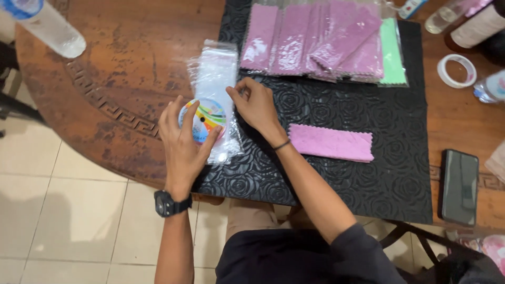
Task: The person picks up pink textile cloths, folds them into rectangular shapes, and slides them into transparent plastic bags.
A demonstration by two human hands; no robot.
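Tape roll (457,70) beside bottles (476,23); dark phone (460,186) at the table edge

The left hand (181,139) rests its fingers on a round rainbow-coloured sticker (204,120) over a stack of clear plastic sleeves (215,79), while the right hand (256,105) pinches the stack's edge. 1 pink cloth (330,142) lies alone on the black mat (368,179) covering the wooden worktop (126,63).

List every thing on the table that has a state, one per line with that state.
left hand: flat on the stack of clear bags
right hand: pinching a bag's edge
clear bags: stacked, lying flat
loose pink cloth: unbagged, flat on mat
packed cloths: bagged, overlapping
tape roll: lying flat
phone: screen dark
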